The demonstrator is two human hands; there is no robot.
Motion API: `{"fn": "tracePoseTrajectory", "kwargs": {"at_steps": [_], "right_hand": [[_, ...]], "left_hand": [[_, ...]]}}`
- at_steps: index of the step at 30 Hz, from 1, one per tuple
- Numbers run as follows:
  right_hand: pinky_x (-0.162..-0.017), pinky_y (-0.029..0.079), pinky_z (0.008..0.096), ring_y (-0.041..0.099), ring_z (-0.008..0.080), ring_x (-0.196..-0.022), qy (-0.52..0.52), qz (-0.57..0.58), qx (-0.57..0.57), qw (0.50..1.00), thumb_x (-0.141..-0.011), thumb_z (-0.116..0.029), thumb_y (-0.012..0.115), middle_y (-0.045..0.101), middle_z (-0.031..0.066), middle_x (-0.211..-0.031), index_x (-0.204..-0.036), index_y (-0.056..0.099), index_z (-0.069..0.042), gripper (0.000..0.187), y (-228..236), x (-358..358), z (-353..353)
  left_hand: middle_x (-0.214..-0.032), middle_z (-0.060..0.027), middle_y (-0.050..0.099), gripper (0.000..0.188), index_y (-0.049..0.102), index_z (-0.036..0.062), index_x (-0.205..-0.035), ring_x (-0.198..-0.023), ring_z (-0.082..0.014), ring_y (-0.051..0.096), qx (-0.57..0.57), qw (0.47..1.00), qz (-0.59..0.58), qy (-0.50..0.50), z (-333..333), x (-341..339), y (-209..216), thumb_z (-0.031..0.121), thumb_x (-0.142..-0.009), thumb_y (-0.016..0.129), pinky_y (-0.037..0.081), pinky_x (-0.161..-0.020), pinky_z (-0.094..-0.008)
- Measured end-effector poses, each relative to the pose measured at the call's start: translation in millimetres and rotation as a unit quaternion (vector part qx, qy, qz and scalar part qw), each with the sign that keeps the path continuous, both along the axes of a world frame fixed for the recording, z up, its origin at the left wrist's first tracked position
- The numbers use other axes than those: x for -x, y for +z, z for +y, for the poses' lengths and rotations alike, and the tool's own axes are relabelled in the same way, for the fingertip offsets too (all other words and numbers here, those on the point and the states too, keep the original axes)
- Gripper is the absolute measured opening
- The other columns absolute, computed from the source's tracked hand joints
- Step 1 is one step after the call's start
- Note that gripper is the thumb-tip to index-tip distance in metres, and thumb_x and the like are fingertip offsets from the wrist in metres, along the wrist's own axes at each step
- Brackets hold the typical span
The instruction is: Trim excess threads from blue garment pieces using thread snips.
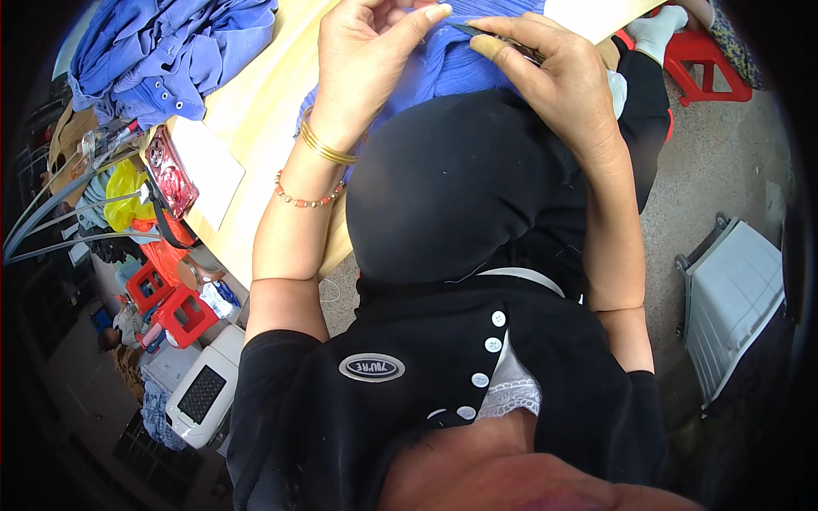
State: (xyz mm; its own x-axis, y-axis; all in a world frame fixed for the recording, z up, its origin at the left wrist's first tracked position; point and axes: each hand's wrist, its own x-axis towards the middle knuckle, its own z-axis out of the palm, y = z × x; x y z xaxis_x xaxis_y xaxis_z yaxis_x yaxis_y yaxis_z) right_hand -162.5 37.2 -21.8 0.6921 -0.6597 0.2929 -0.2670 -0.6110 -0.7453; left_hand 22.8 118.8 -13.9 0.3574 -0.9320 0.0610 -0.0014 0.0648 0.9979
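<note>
A blue-violet garment point(460, 64) of crinkled cloth lies over my knees and the table edge. My left hand point(366, 60) is above its left part, thumb and fingertips pinched at the upper picture edge; what they hold is too small to make out. My right hand point(562, 77) is closed around small dark thread snips point(464, 29), their pointed tip toward my left thumb, just over the cloth. The palm hides most of the snips. A yellowish cover wraps my right thumb.
More blue garments point(170, 60) with eyelets are heaped on the pale wooden table point(247, 102). A red patterned case point(170, 175) and white sheet point(209, 170) lie at its left edge. Red stools point(183, 315), a grey wheeled bin point(733, 298) and another person's socked foot point(660, 34) are around.
</note>
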Motion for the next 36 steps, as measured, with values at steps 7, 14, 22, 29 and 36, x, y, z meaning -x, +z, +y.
{"fn": "tracePoseTrajectory", "kwargs": {"at_steps": [7,14,22,29,36], "right_hand": [[-0.063,0.043,0.0247,0.053,0.0103,-0.069,-0.032,0.020,-0.017,0.999,-0.090,-0.016,0.074,0.062,0.0034,-0.079,-0.114,0.073,-0.005,0.027,0,1,6],[-0.062,0.043,0.0246,0.053,0.0101,-0.070,-0.002,-0.017,-0.030,0.999,-0.089,-0.018,0.074,0.063,0.0042,-0.081,-0.113,0.073,-0.004,0.028,3,2,2],[-0.065,0.046,0.0257,0.057,0.0118,-0.070,-0.009,0.008,-0.020,1.000,-0.090,-0.018,0.073,0.068,0.0060,-0.082,-0.111,0.073,-0.003,0.026,3,-2,9],[-0.064,0.046,0.0262,0.058,0.0097,-0.071,-0.037,-0.049,-0.006,0.998,-0.090,-0.016,0.073,0.067,0.0042,-0.081,-0.110,0.073,-0.002,0.025,-15,-2,1],[-0.055,0.040,0.0314,0.050,0.0129,-0.058,-0.127,-0.010,-0.131,0.983,-0.082,-0.038,0.079,0.051,0.0033,-0.063,-0.115,0.071,-0.010,0.044,-14,6,-7]], "left_hand": [[-0.086,0.0043,0.063,0.011,0.065,0.0044,-0.100,-0.073,-0.0014,0.052,-0.008,1.000,-0.006,0.005,-2,-2,-5,0.001,-0.091,0.070,0.043,-0.066,-0.0163],[-0.083,0.0057,0.061,0.011,0.065,0.0046,-0.100,-0.070,-0.0006,0.050,-0.016,1.000,-0.010,0.012,-2,-3,-4,0.002,-0.090,0.071,0.042,-0.064,-0.0157],[-0.084,0.0054,0.061,0.010,0.065,0.0043,-0.099,-0.071,-0.0008,0.050,-0.007,1.000,-0.019,0.005,3,4,-5,0.000,-0.091,0.070,0.042,-0.065,-0.0158],[-0.094,0.0010,0.066,0.014,0.067,0.0022,-0.108,-0.083,-0.0041,0.058,0.000,0.997,-0.078,0.001,14,-19,-10,0.004,-0.094,0.068,0.047,-0.075,-0.0183],[-0.075,-0.0006,0.060,0.027,0.069,-0.0003,-0.101,-0.067,-0.0087,0.053,-0.120,0.969,-0.217,-0.017,19,-6,4,0.022,-0.088,0.076,0.046,-0.062,-0.0255]]}}
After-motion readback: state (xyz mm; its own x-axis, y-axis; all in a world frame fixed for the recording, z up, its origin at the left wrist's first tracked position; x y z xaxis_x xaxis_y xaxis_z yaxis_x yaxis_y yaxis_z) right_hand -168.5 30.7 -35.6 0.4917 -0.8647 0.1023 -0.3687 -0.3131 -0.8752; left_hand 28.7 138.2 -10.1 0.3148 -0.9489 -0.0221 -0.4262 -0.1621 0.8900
